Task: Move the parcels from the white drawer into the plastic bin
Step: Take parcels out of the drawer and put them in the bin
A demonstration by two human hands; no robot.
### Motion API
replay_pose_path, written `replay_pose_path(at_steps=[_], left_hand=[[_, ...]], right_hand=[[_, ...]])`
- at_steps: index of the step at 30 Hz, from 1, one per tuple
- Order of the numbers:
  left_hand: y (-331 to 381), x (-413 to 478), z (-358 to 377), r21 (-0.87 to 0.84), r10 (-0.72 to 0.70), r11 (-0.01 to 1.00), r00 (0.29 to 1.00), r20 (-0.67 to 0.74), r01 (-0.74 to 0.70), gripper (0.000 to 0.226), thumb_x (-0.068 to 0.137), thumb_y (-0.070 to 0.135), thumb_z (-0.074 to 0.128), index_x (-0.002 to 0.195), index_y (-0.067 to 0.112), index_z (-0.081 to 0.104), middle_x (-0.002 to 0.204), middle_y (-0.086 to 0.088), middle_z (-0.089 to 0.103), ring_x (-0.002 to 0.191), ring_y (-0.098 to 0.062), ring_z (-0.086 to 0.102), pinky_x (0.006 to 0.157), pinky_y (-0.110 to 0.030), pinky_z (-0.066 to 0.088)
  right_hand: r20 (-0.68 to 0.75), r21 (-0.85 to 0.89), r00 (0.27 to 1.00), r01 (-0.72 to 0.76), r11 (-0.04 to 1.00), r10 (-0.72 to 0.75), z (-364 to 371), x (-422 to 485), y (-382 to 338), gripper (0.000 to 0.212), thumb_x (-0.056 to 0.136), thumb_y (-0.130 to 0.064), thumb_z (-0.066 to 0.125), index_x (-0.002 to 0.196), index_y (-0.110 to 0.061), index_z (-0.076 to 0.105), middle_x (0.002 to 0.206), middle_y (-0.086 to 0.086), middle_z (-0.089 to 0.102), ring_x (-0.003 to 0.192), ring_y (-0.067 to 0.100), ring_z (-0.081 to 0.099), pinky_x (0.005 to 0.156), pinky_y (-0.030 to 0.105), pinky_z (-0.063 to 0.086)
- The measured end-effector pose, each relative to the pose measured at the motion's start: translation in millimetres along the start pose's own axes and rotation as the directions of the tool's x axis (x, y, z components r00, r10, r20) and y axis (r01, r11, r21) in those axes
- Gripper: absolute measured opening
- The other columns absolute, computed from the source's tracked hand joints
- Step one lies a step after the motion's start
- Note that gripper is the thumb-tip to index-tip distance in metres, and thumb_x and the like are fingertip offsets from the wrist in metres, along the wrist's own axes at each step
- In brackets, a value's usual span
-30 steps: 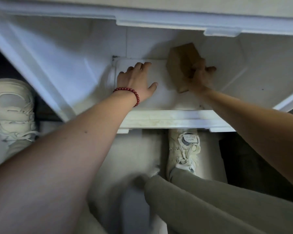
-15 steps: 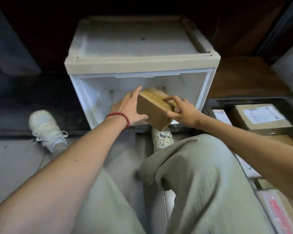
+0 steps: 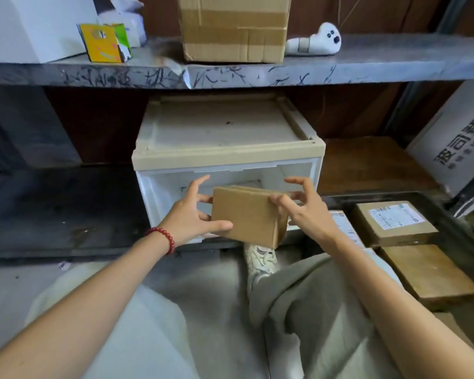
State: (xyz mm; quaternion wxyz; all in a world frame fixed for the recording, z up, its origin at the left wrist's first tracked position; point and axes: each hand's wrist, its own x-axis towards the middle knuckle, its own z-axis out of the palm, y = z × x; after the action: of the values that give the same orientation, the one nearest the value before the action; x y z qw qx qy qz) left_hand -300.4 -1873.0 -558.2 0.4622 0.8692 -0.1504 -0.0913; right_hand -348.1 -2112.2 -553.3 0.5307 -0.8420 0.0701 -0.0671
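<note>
We are seeing the left grip [image 3: 192,218] curling round the left end of the parcel [image 3: 246,214], thumb underneath. The parcel is hanging between both grips, just out front of the white drawer [image 3: 159,187]. The right grip [image 3: 308,213] is pinching its other end with spread fingertips only; we are judging a slip likeliest there. Right of that grip, the plastic bin [image 3: 411,198] is already holding boxes [image 3: 394,224], so the landing is looking crowded.

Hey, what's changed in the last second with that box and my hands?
The brown parcel came out from deep inside the white drawer and is now in front of its opening. The left hand left the drawer floor and took the parcel's left end; the right hand kept its grip. The labelled parcel at right stayed put.
</note>
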Motion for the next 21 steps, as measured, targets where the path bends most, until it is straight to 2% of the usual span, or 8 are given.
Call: replay_pose_path(at_steps=[2,4,9,12,15,17,19,21], left_hand=[[-4.1,-5.1,-3.3,-0.088,0.015,0.996,1.000,0.005,-0.015,0.113,0.058,0.038,0.086,0.146,0.041,0.016,0.120,0.014,0.050,0.085,-0.003,0.068,0.079,-0.023,0.054],[-12.3,-9.7,-4.0,-0.109,0.033,0.994,0.999,0.039,-0.028,0.119,0.049,0.047,0.088,0.145,0.047,0.016,0.120,0.023,0.047,0.096,-0.002,0.063,0.083,-0.024,0.053],[-36.5,-12.1,6.5,-0.159,0.013,0.987,0.997,0.073,-0.001,0.119,0.050,0.030,0.090,0.140,0.056,0.015,0.125,0.026,0.044,0.114,-0.013,0.057,0.085,-0.022,0.053],[-39.7,-8.8,17.6,-0.218,-0.002,0.976,1.000,-0.013,-0.001,0.100,0.062,0.026,0.086,0.133,0.057,0.022,0.122,0.023,0.049,0.103,-0.002,0.061,0.078,-0.012,0.050],[-35.3,-5.8,27.8,-0.273,-0.018,0.962,0.997,-0.076,-0.004,0.082,0.070,0.025,0.082,0.130,0.049,0.032,0.110,0.029,0.052,0.088,0.015,0.060,0.069,-0.002,0.044],[-32.7,-1.9,32.1,-0.324,-0.040,0.946,0.995,-0.086,0.010,0.075,0.069,0.032,0.080,0.128,0.046,0.036,0.109,0.025,0.060,0.088,0.008,0.064,0.076,-0.009,0.049],[-31.2,3.0,34.6,-0.368,-0.071,0.929,0.993,-0.089,0.034,0.071,0.066,0.044,0.076,0.126,0.043,0.038,0.109,0.018,0.066,0.087,-0.002,0.068,0.083,-0.028,0.055],[-28.4,7.4,35.6,-0.397,-0.099,0.916,0.989,-0.109,0.048,0.065,0.067,0.047,0.072,0.123,0.040,0.039,0.108,0.016,0.068,0.085,-0.005,0.068,0.080,-0.030,0.056]], right_hand=[[0.016,0.033,0.997,-0.080,0.996,0.080,-1.5,8.2,2.1,0.059,0.079,-0.059,0.065,0.127,-0.033,0.043,0.115,0.000,0.061,0.102,0.013,0.059,0.096,0.041,0.049],[0.033,0.042,0.989,-0.146,0.988,0.145,1.9,14.6,4.0,0.059,0.080,-0.061,0.062,0.126,-0.029,0.044,0.114,-0.001,0.060,0.103,0.014,0.059,0.101,0.042,0.046],[0.113,0.191,0.940,-0.338,0.921,0.322,14.7,26.4,8.4,0.060,0.077,-0.065,0.062,0.116,-0.022,0.044,0.114,0.006,0.059,0.103,0.021,0.063,0.078,0.039,0.057],[0.118,0.181,0.933,-0.357,0.916,0.340,14.5,29.2,14.1,0.056,0.075,-0.072,0.058,0.101,-0.024,0.046,0.114,0.008,0.059,0.102,0.024,0.064,0.080,0.042,0.058],[0.125,0.189,0.935,-0.351,0.917,0.332,10.7,28.7,17.3,0.066,0.070,-0.079,0.052,0.105,-0.023,0.049,0.116,0.007,0.059,0.103,0.023,0.063,0.074,0.036,0.058],[0.139,0.217,0.938,-0.341,0.915,0.317,8.9,28.1,16.7,0.077,0.064,-0.080,0.050,0.114,-0.022,0.049,0.118,0.005,0.059,0.104,0.022,0.063,0.070,0.033,0.057],[0.141,0.213,0.946,-0.316,0.925,0.291,8.0,28.4,16.8,0.080,0.064,-0.082,0.048,0.118,-0.023,0.048,0.119,0.002,0.060,0.104,0.021,0.064,0.073,0.033,0.057],[0.135,0.179,0.952,-0.295,0.939,0.273,7.8,28.6,16.7,0.075,0.066,-0.082,0.045,0.117,-0.026,0.049,0.117,-0.003,0.060,0.104,0.017,0.063,0.077,0.033,0.056]])
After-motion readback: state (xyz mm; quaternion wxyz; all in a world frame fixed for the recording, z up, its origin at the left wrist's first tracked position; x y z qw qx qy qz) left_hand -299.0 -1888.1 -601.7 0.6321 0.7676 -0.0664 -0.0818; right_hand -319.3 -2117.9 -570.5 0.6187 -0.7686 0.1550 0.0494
